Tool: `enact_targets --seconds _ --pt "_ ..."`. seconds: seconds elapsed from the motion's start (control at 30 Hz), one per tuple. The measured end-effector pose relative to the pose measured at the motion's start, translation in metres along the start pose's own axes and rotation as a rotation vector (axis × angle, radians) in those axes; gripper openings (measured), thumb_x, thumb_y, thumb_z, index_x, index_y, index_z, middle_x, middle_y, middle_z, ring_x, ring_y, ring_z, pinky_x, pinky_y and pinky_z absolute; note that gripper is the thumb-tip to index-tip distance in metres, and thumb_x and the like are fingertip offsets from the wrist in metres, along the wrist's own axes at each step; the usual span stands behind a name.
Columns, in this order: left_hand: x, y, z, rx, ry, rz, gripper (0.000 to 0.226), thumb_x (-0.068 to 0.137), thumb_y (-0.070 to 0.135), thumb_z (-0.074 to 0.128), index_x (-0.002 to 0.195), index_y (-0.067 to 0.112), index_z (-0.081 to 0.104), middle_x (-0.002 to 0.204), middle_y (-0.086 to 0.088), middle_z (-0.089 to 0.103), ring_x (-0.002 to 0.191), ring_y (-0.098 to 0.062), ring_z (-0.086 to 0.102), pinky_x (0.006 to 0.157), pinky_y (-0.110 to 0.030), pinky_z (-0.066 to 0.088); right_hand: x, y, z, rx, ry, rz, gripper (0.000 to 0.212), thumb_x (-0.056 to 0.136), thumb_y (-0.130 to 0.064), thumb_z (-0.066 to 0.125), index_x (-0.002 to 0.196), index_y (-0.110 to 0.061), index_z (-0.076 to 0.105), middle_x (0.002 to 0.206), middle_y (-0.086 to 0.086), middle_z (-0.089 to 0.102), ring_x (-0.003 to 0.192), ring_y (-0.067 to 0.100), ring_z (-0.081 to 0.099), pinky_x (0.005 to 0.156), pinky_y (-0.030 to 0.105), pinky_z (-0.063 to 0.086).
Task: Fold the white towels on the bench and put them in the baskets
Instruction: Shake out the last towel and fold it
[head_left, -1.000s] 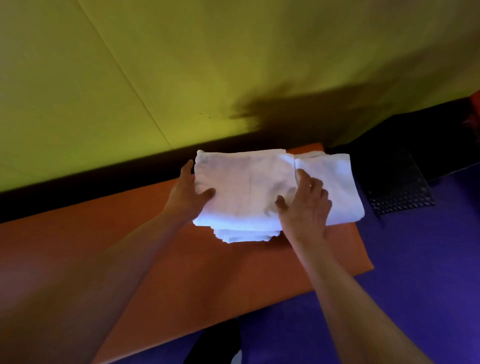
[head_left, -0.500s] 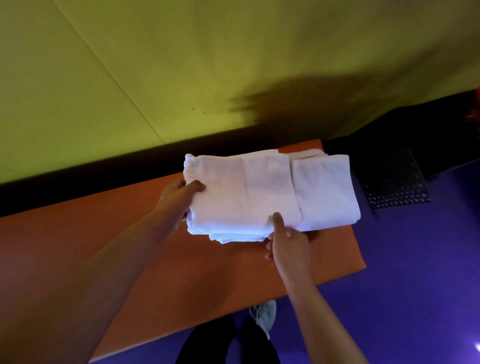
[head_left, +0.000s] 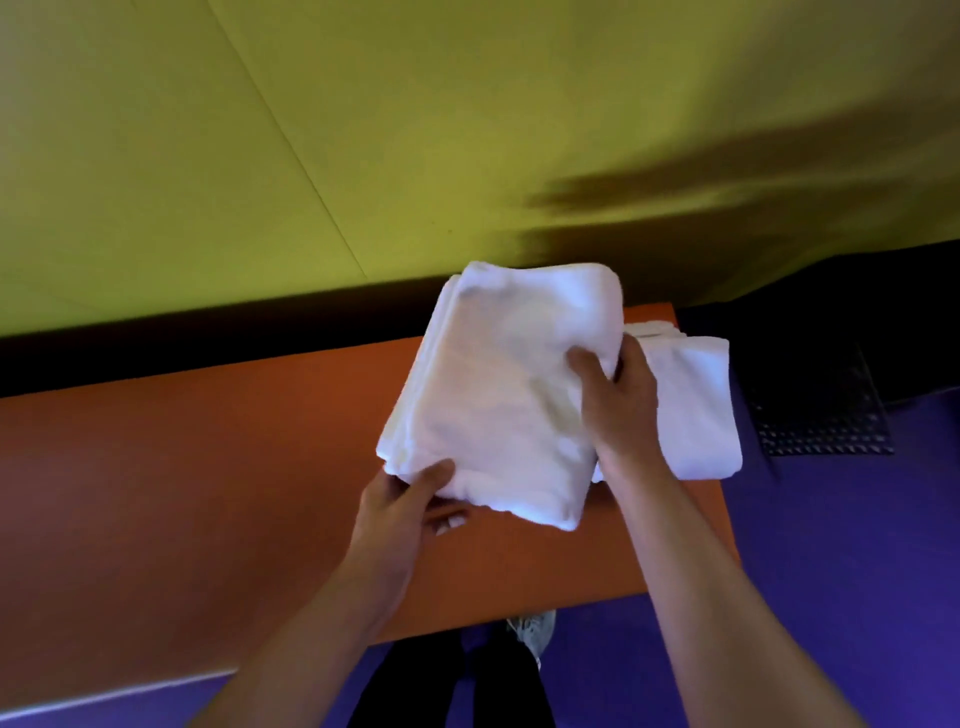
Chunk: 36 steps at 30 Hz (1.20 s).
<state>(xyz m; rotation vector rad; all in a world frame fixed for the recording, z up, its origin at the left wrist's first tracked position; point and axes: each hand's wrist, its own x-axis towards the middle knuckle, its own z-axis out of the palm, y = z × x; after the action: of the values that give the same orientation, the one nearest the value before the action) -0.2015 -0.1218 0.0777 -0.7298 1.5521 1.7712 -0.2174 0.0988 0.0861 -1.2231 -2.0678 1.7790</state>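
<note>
We held the folded towel stack (head_left: 498, 395) above the surface (head_left: 208, 467), left grip (head_left: 402, 512) pinching its near corner, right grip (head_left: 618, 405) clasping its right edge.

Yellow-green wall over purple floor

A yellow-green wall (head_left: 363, 130) with thin panel seams and a dark shadow meets a black baseboard (head_left: 156, 348). On the purple floor (head_left: 831, 571) lies a black grid mat (head_left: 826, 415); a grey shoe (head_left: 535, 626) shows below.
</note>
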Motion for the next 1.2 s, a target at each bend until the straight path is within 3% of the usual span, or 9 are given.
enact_targets --seconds 0.17,0.27,0.37,0.5,0.63,0.83,0.97,1.07,1.2 --pt "0.027 -0.039 0.0 0.278 0.109 -0.163 0.031 0.086 0.03 0.078 0.105 0.008 0.066 0.101 -0.02 0.074 0.066 -0.019 0.067 0.064 -0.04 0.061 0.02 0.048 0.015 -0.777 0.023 -0.359 0.065 0.084 -0.025 0.064 0.146 -0.02 0.046 0.136 0.009 0.056 0.122 0.031 0.053 0.099 0.042 0.044" --pt "0.03 -0.039 -0.002 0.495 0.196 -0.077 0.062 0.073 0.051 0.082 0.117 0.012 0.061 0.1 -0.007 0.071 0.079 -0.021 0.07 0.08 -0.047 0.061 0.01 0.078 0.02 -0.976 -0.085 -0.604 0.054 0.088 -0.031 0.055 0.141 -0.022 0.054 0.147 0.007 0.053 0.134 0.029 0.049 0.111 0.045 0.039" --pt "0.022 -0.033 -0.007 0.884 0.29 0.195 0.098 0.078 0.049 0.078 0.156 0.027 0.023 0.148 0.005 0.04 0.14 -0.023 0.038 0.115 -0.043 0.035 0.004 0.091 0.021 -0.981 -0.103 -0.623 0.047 0.092 -0.033 0.054 0.137 -0.022 0.059 0.149 0.006 0.053 0.137 0.026 0.048 0.114 0.047 0.038" --pt "0.019 -0.024 0.004 1.417 0.203 0.805 0.076 0.086 0.034 0.069 0.154 0.034 0.033 0.162 0.0 0.03 0.145 -0.03 0.032 0.113 -0.049 0.033 0.007 0.082 0.015 -0.929 -0.141 -0.625 0.048 0.096 -0.031 0.051 0.142 -0.02 0.055 0.15 0.006 0.052 0.139 0.026 0.047 0.115 0.046 0.039" --pt "0.026 -0.021 0.039 1.422 0.04 0.918 0.053 0.086 0.029 0.065 0.138 0.023 0.055 0.151 -0.005 0.048 0.139 -0.033 0.044 0.11 -0.05 0.038 0.008 0.069 -0.004 -0.851 -0.108 -0.644 0.044 0.098 -0.022 0.054 0.142 -0.019 0.055 0.147 0.004 0.056 0.135 0.023 0.051 0.113 0.039 0.041" --pt "0.021 -0.022 0.112 1.289 -0.139 0.974 0.047 0.087 0.021 0.056 0.133 0.021 0.056 0.144 -0.001 0.053 0.129 -0.025 0.049 0.105 -0.041 0.042 0.021 0.07 -0.069 -0.765 0.039 -0.619 0.044 0.09 -0.017 0.054 0.133 -0.018 0.061 0.126 0.0 0.069 0.116 0.021 0.061 0.1 0.036 0.043" --pt "0.026 -0.044 0.166 1.289 -0.278 1.0 0.047 0.093 0.017 0.051 0.139 0.024 0.049 0.143 0.003 0.05 0.132 -0.02 0.044 0.109 -0.039 0.041 0.04 0.092 -0.131 -0.757 0.09 -0.441 0.046 0.092 -0.016 0.06 0.135 -0.032 0.059 0.13 -0.006 0.064 0.127 0.021 0.051 0.111 0.024 0.023" --pt "0.046 -0.064 0.202 1.342 -0.227 0.932 0.051 0.095 0.019 0.051 0.145 0.027 0.045 0.147 0.003 0.047 0.138 -0.02 0.04 0.11 -0.042 0.038 0.062 0.107 -0.169 -0.745 0.014 -0.377 0.048 0.095 -0.021 0.063 0.139 -0.035 0.055 0.139 -0.011 0.058 0.145 0.021 0.038 0.123 0.047 0.013" --pt "0.077 -0.094 0.222 1.432 0.017 0.86 0.062 0.09 0.014 0.064 0.148 0.019 0.045 0.159 -0.006 0.037 0.145 -0.029 0.038 0.109 -0.053 0.04 0.088 0.125 -0.19 -0.797 -0.286 -0.366 0.05 0.101 -0.038 0.055 0.149 -0.042 0.041 0.154 -0.027 0.037 0.155 0.014 0.015 0.126 0.054 0.002"
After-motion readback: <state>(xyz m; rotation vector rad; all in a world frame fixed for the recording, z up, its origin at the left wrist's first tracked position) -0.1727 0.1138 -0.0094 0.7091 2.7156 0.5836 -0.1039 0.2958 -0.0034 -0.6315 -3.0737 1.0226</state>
